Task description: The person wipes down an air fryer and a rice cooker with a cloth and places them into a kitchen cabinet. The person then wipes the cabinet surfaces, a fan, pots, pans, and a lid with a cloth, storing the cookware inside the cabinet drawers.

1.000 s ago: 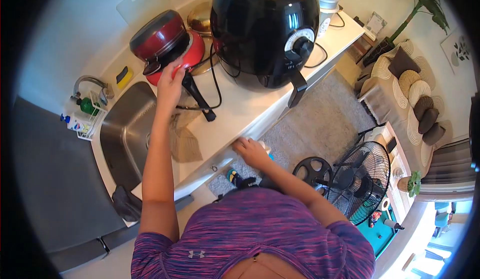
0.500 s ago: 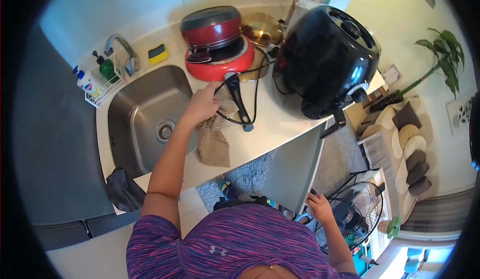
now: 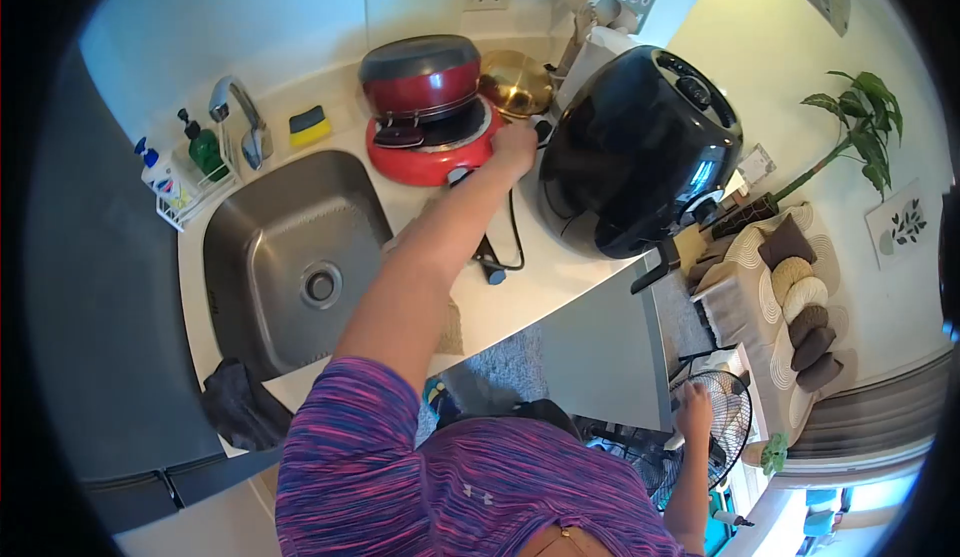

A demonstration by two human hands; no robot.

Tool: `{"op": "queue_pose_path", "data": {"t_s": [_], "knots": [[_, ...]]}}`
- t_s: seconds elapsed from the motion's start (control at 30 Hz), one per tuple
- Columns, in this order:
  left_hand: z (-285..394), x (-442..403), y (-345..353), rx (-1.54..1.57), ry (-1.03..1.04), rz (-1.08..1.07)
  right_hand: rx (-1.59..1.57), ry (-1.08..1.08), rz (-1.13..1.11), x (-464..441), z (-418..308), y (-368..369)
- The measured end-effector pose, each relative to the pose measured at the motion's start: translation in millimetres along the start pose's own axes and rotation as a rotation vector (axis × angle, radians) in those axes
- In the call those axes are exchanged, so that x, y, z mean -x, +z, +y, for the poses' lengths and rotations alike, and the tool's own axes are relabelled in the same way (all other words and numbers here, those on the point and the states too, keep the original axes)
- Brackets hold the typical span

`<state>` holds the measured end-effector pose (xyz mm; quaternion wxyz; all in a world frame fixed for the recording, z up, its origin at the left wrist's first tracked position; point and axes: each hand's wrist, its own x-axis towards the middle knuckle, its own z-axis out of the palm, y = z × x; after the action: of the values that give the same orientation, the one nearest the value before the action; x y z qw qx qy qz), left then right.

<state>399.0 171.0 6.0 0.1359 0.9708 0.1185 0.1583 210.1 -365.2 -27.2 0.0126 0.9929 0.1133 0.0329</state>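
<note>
My left hand [image 3: 515, 149] is on the counter between the red electric cooker [image 3: 425, 162] and the black air fryer [image 3: 640, 152]; its fingers are curled, and what they hold, if anything, is hidden. A dark red pan [image 3: 420, 82] rests on the cooker, and a gold lid [image 3: 516, 82] lies behind my hand. My forearm crosses over the black handle [image 3: 490, 261] and the beige cloth [image 3: 450, 332]. At the lower right, my right hand [image 3: 694, 412] is beside the outer edge of the open grey cabinet door [image 3: 605, 347], its fingers hard to make out.
To the left is a steel sink [image 3: 290, 257] with a faucet [image 3: 240, 117], a sponge [image 3: 309, 125] and a rack [image 3: 205, 195] of bottles. A dark cloth [image 3: 240, 402] hangs over the counter's front edge. A fan [image 3: 735, 417] stands behind my right hand.
My left hand has moved right, from beside the cooker's front to its right side. The cabinet door has swung open, and my right hand has moved outward to the right.
</note>
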Motion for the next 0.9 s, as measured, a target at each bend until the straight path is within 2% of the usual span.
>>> {"op": "queue_pose_path", "data": {"t_s": [0.03, 0.07, 0.13, 0.2, 0.27, 0.33, 0.47, 0.53, 0.6, 0.67, 0.73, 0.8, 0.83, 0.9], "knots": [[12, -5, 3, 0.003, 0.020, 0.003, -0.185, -0.058, 0.196, -10, -5, -8], [14, -3, 7, -0.043, -0.017, -0.023, -0.189, -0.046, 0.196, -15, -14, -17], [13, -7, 5, -0.102, -0.043, -0.047, -0.430, -0.164, 0.168, -25, -39, -45], [7, -8, -11, 0.056, -0.152, 0.003, -0.491, -0.214, 0.128, -38, -64, -72], [9, 8, -56, 0.074, -0.215, 0.010, -0.549, -0.277, 0.086, -55, -79, -94], [0, 17, -78, 0.115, -0.200, 0.038, -0.677, -0.416, 0.203, -73, -90, -108], [-6, 46, -126, 0.058, -0.201, 0.412, -0.832, -0.513, 0.217, -99, -113, -145], [6, 70, -161, 0.050, -0.167, 0.588, -0.996, -0.720, 0.221, -109, -126, -161], [35, 103, -204, 0.213, -0.109, 0.612, -1.078, -0.728, 0.332, -108, -156, -178], [77, 138, -235, 0.426, -0.023, 0.540, -1.186, -0.686, 0.438, -102, -185, -201], [123, 167, -251, 0.657, 0.066, 0.454, -1.257, -0.821, 0.686, -106, -212, -226], [152, 185, -253, 0.639, 0.234, 0.413, -0.900, -0.943, 0.948, -116, -215, -239], [162, 191, -250, 0.666, 0.345, 0.383, -0.897, -0.934, 0.953, -116, -211, -245], [179, 192, -243, 0.643, 0.594, 0.329, -0.627, -0.955, 1.020, -117, -197, -253]]}}
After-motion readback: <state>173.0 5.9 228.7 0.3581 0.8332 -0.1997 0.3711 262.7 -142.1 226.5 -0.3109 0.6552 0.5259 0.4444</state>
